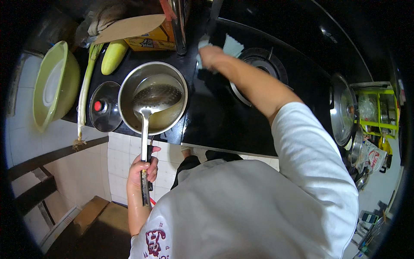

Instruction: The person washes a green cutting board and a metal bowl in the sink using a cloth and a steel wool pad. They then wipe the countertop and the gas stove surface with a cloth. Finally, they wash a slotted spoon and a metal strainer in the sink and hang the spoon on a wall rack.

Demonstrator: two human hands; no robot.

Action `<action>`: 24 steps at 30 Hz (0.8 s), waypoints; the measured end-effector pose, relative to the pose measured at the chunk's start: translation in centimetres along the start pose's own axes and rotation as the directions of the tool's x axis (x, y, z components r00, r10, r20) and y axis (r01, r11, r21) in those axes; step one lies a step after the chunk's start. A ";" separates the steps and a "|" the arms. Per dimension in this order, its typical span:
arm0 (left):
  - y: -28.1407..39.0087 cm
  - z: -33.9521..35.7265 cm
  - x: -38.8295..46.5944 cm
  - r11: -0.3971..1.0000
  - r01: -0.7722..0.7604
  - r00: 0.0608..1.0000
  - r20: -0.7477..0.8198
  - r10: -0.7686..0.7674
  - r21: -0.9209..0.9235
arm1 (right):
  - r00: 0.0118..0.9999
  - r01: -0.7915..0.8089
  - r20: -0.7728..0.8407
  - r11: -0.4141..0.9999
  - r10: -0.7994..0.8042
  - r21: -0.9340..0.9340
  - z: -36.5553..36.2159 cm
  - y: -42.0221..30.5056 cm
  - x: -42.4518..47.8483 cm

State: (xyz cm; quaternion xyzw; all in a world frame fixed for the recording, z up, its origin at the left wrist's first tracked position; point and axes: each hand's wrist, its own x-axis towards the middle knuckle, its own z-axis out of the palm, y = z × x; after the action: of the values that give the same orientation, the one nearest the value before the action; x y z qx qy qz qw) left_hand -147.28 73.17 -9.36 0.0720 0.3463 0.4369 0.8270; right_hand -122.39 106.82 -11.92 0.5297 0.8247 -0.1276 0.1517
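My left hand (143, 171) grips the handle of a steel pot (184, 100) and the handle of a perforated metal skimmer (157, 95) together. The skimmer's bowl lies over the pot, which holds cloudy liquid. My right hand (212, 56), slightly blurred, is pressed to a pale blue-green cloth (200, 61) on the black counter beside the gas burner. Another part of pale blue-green cloth (233, 46) lies just right of that hand; whether the two are one piece I cannot tell. The fingers of my right hand are partly hidden.
A glass lid (110, 111) with a red knob lies left of the pot. Beyond it are a leek or large scallion (85, 84), a pale green gourd (114, 57), a green basin (61, 87) and a cardboard box (152, 42). The burner (279, 66) and a large lidded pan (343, 108) stand right.
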 end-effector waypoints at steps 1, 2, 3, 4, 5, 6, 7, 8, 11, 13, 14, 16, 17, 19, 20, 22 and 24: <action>0.2 0.3 -0.1 0.999 0.011 1.000 -0.014 -0.011 0.035 | 1.000 0.021 0.005 1.000 -0.021 0.002 0.2 -1.4 -1.7; 0.5 0.5 -0.1 0.999 0.028 1.000 -0.005 -0.028 0.043 | 0.999 0.033 -0.002 0.999 -0.033 0.019 1.0 -2.6 -2.9; 0.7 0.5 -0.1 0.998 0.049 0.999 0.003 -0.049 0.050 | 0.999 0.043 -0.006 0.998 -0.043 0.037 2.4 -3.4 -4.2; 0.9 0.6 -0.2 0.996 0.067 0.998 0.016 -0.068 0.054 | 0.999 0.049 -0.012 0.993 -0.048 0.103 3.3 -4.4 -6.1; 1.0 0.7 -0.4 0.995 0.081 0.997 0.016 -0.082 0.052 | 0.998 0.064 -0.023 0.983 -0.061 0.170 4.3 -5.4 -8.2; 1.2 0.5 -0.4 0.994 0.094 0.994 0.047 -0.097 0.063 | 0.998 0.047 -0.044 0.956 -0.036 0.291 6.2 -6.1 -10.4; 1.4 0.2 -0.3 0.992 0.104 0.991 0.080 -0.110 0.068 | 0.998 0.036 -0.061 0.915 -0.012 0.401 7.7 -6.7 -12.7; 1.3 0.0 -0.3 0.992 0.094 0.991 0.087 -0.102 0.086 | 0.979 0.159 0.072 0.931 -0.192 0.329 7.7 -7.2 -15.2; 2.3 -0.4 -0.8 0.987 0.136 0.984 0.105 -0.144 0.081 | 0.803 0.360 0.183 0.706 -0.567 0.610 9.1 -5.7 -19.1; 2.3 -0.7 -1.0 0.989 0.135 0.984 0.111 -0.142 0.063 | 0.891 0.139 0.262 0.771 -0.371 0.621 5.3 -5.2 -19.7; 2.4 -0.7 -1.1 0.988 0.139 0.984 0.101 -0.145 0.067 | 0.952 0.148 0.133 0.790 -0.278 0.594 4.4 -4.5 -18.9; 2.5 -1.0 -1.2 0.987 0.141 0.984 0.104 -0.148 0.073 | 0.990 -0.007 -0.126 0.933 0.056 0.359 3.3 -4.3 -17.6; 2.4 -1.1 -1.1 0.988 0.138 0.982 0.118 -0.146 0.075 | 0.992 -0.122 -0.005 0.974 0.125 0.190 2.8 -4.5 -16.4; 2.4 -1.2 -1.0 0.986 0.141 0.981 0.122 -0.152 0.088 | 0.976 -0.212 -0.052 0.977 0.211 -0.008 6.1 -4.9 -13.8; 2.5 -1.2 -1.1 0.985 0.143 0.982 0.111 -0.153 0.096 | 0.960 -0.277 -0.029 0.958 0.279 0.079 6.4 -5.1 -12.7; 2.4 -1.3 -1.1 0.986 0.130 0.985 0.104 -0.141 0.102 | 0.933 -0.304 -0.141 0.936 0.330 0.176 6.2 -5.0 -10.3; 2.4 -1.0 -1.0 0.984 0.142 0.982 0.106 -0.153 0.110 | 0.885 -0.289 -0.284 0.915 0.368 0.282 6.1 -2.8 -7.2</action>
State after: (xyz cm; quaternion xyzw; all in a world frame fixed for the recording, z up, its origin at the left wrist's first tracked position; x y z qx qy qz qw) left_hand -149.92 73.71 -8.61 0.1131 0.3246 0.3513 0.8709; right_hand -121.36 97.40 -14.60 0.6903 0.7152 -0.1045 -0.0324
